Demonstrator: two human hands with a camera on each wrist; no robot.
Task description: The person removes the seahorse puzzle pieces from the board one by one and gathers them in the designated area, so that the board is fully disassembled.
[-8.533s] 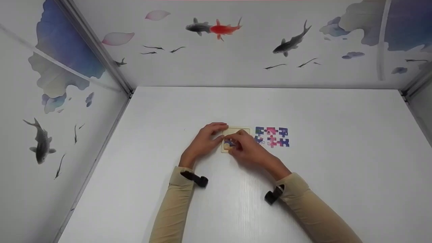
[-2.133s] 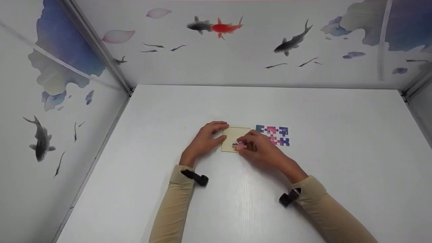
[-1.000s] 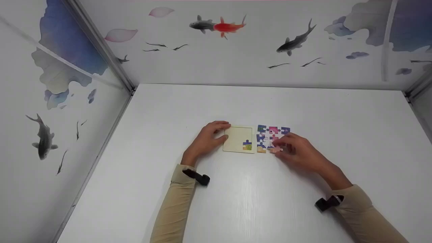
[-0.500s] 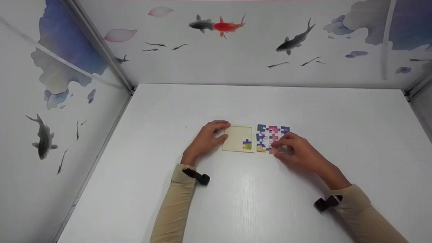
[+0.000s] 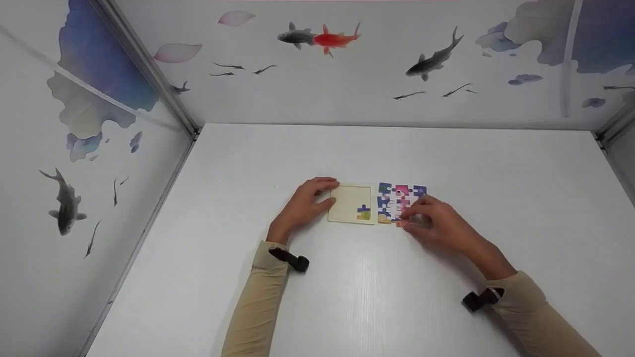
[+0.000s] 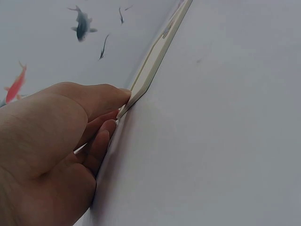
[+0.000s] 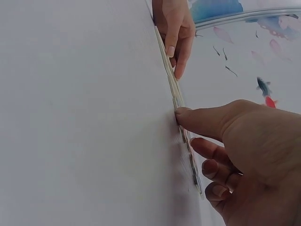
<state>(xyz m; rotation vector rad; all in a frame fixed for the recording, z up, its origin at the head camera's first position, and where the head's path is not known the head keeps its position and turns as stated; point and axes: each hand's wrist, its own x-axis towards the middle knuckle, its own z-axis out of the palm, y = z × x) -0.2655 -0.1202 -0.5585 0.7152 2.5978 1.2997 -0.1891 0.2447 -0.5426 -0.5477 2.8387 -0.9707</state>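
My left hand [image 5: 305,206] holds the left side of a pale wooden puzzle tray [image 5: 345,202], thumb on its rim and fingers at the far-left corner. The left wrist view shows the thumb [image 6: 110,95] pressed on the tray edge [image 6: 146,70]. One blue and green jigsaw piece [image 5: 364,213] lies in the tray's near-right corner. To the right, my right hand [image 5: 444,223] pinches a pinkish jigsaw piece [image 5: 400,224] between thumb and index finger, at the near row of the loose pieces. Its fingers hide part of that piece.
Several blue and pink jigsaw pieces [image 5: 384,202] lie in rows just right of the tray, flat on the white table [image 5: 347,297]. White walls with painted fish [image 5: 335,39] stand at the back and left. Each wrist carries a small black camera [image 5: 478,300].
The right hand has moved from over the tray to the loose pieces, shifting the pinkish piece to their near row. Pieces from the tray now lie there too. The left hand stays put.
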